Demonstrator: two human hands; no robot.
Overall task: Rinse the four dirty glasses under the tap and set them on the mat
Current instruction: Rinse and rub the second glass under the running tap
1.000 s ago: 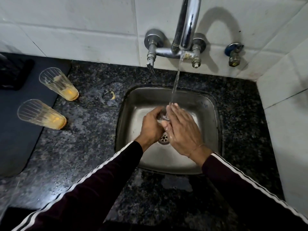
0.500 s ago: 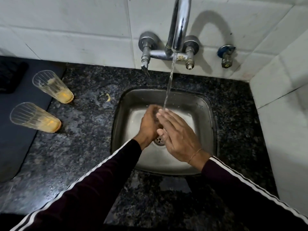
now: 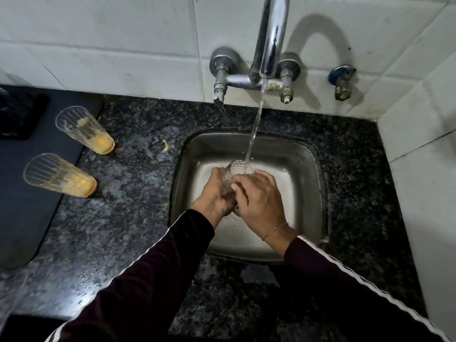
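Clear ribbed glass (image 3: 237, 172) sits between our hands over the steel sink (image 3: 306, 174), mouth up under the tap's (image 3: 270, 40) stream. Our left hand (image 3: 215, 196) and right hand (image 3: 261, 199) both wrap it closed. We should turn it so water sweeps every wall. Two dirty glasses (image 3: 85, 130) (image 3: 59, 174) wait on the counter's (image 3: 138, 198) left side, at the mat's (image 3: 22, 206) edge.
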